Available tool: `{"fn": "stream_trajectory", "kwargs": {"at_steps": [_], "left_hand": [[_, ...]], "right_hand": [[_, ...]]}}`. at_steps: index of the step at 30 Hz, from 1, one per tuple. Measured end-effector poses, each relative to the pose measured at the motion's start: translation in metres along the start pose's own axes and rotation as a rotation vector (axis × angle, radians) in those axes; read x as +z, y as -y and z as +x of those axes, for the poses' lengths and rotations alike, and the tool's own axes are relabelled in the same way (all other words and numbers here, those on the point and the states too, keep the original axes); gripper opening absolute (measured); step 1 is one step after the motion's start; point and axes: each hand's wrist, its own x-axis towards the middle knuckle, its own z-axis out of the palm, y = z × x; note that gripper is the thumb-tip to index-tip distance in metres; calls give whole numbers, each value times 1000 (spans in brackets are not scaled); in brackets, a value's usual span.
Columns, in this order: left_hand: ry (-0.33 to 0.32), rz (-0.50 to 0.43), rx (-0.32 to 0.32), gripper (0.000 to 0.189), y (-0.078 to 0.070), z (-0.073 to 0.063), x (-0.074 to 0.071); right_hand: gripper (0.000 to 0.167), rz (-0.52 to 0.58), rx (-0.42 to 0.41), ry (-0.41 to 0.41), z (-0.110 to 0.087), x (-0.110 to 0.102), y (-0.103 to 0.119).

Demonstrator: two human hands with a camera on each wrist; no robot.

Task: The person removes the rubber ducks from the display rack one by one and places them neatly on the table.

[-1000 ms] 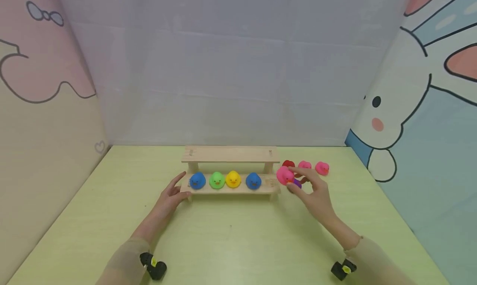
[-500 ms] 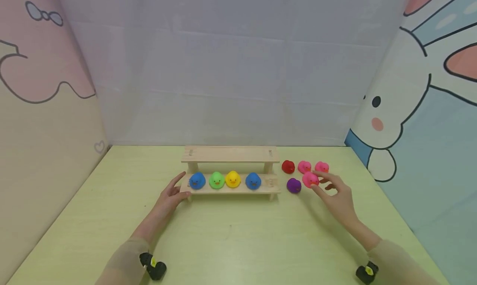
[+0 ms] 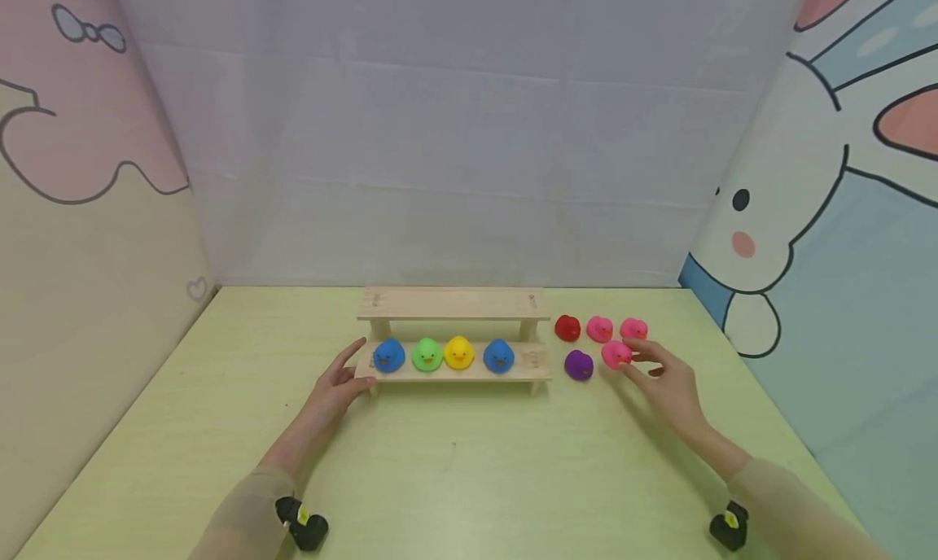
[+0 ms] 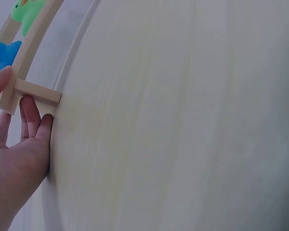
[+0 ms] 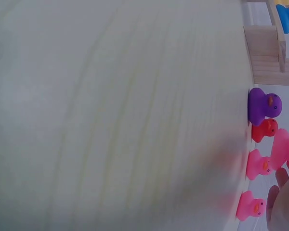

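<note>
R hand (image 3: 670,385) has swung from the rack's R end back toward the rear-R corner of the bench (image 3: 454,479) since 1 s ago, taking the held pink duck (image 3: 614,354) along; L hand (image 3: 337,385) unmoved. R fingers narrow, pinching that duck just R of the purple duck (image 3: 579,365), in front of two loose pink ducks (image 3: 599,328). L fingers hold the L end of the wooden rack (image 3: 454,302).

Risks (my guess): light pinch could drop the duck; careless lowering could bump its close neighbours. L-hand jerk could topple ducks on the lower shelf (image 3: 531,362).

R wrist view: held duck prob. clear of bench, hard to judge from head. L wrist view: fingers by the foot (image 4: 38,91), hidden from head. Only head gets the full row: L blue duck (image 3: 388,355), green duck (image 3: 427,354), yellow duck (image 3: 459,352), R blue duck (image 3: 498,356).
</note>
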Motion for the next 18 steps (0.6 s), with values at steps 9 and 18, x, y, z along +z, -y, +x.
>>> {"fn": "stream_trajectory", "kwargs": {"at_steps": [9, 18], "left_hand": [[-6, 4, -2, 74, -1, -1, 1], [-3, -1, 6, 74, 0, -1, 1]], "right_hand": [[41, -39, 33, 118, 7, -3, -7], [42, -41, 57, 219, 11, -5, -13]]}}
